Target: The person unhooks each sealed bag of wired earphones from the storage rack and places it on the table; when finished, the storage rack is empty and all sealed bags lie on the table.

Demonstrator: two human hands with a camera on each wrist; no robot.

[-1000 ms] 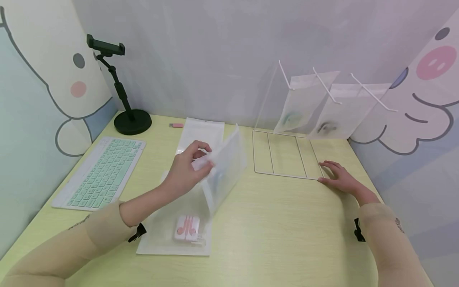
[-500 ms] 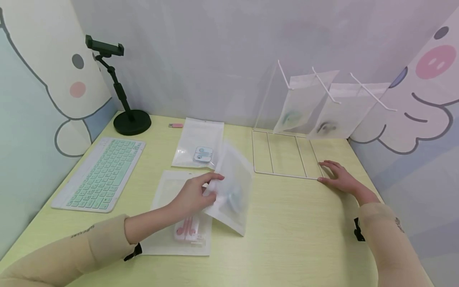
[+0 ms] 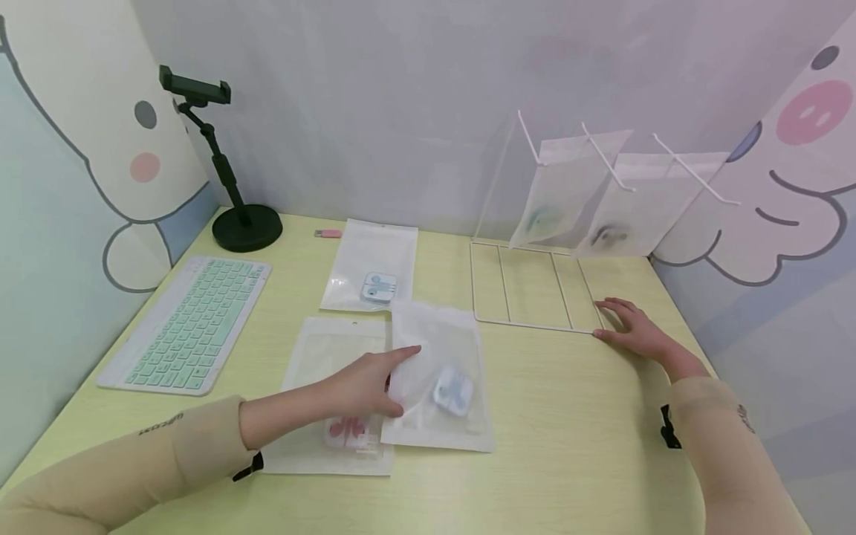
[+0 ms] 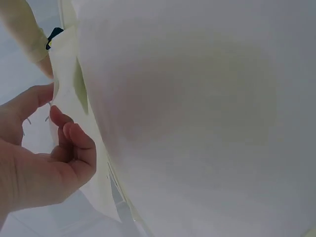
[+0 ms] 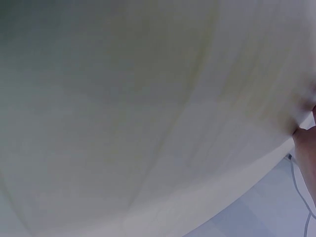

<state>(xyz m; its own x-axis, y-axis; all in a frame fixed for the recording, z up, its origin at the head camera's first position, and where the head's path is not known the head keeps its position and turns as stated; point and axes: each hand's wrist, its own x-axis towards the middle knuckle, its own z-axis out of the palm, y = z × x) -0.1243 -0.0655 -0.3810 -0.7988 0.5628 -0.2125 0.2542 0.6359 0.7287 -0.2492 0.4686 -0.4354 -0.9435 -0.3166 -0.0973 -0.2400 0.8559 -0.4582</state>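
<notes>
My left hand (image 3: 364,383) has its index finger stretched over the left part of a white zip bag (image 3: 435,327), with the thumb lower down near that bag's edge. Through the plastic shows a pale blue earphone set (image 3: 453,391). This bag overlaps another white bag (image 3: 334,342) holding pink earphones (image 3: 346,431), partly hidden by the hand. In the left wrist view, the left hand's other fingers (image 4: 79,143) are bent. My right hand (image 3: 631,331) rests at the front right corner of a white wire rack (image 3: 521,325), fingertips on its base.
Behind lies another white bag (image 3: 374,245) with blue earphones (image 3: 379,287). Two bags (image 3: 568,178) hang on the rack's prongs. A pink USB stick (image 3: 328,233), black phone stand (image 3: 247,227) and green keyboard (image 3: 190,323) occupy the left side.
The left hand has brought its bag down and toward me, from raised and tilted to flat on the table. Its fingers have spread. The right hand stays put at the rack.
</notes>
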